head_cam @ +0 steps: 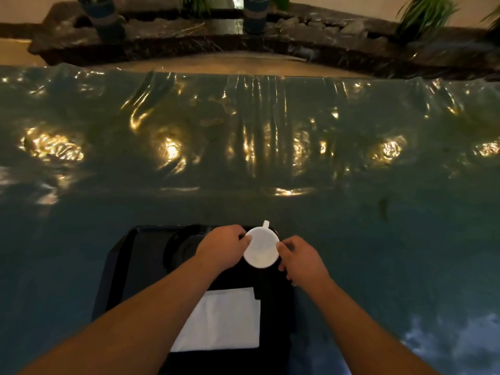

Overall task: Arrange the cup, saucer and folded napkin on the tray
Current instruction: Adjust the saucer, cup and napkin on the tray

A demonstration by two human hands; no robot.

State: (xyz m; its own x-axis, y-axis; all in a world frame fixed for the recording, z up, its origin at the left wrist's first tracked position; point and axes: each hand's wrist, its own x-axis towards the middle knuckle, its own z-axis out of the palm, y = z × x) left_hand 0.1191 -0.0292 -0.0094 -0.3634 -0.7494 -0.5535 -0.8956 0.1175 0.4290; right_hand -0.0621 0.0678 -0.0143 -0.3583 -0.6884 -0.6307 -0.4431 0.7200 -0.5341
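Note:
A white cup [261, 247] with its handle pointing away from me is held over the far part of a black tray [121, 263]. My left hand [223, 246] grips its left rim and my right hand [301, 259] grips its right rim. A dark saucer [181, 246] lies on the tray just left of the cup, partly hidden under my left hand. I cannot tell whether the cup touches it. A folded white napkin [224, 320] lies flat on the near part of the tray, between my forearms.
The tray sits on a table under a shiny, wrinkled green plastic cover [351, 158] that mirrors ceiling lights. Beyond the far edge runs a dark stone ledge [270, 36] with potted plants [254, 12].

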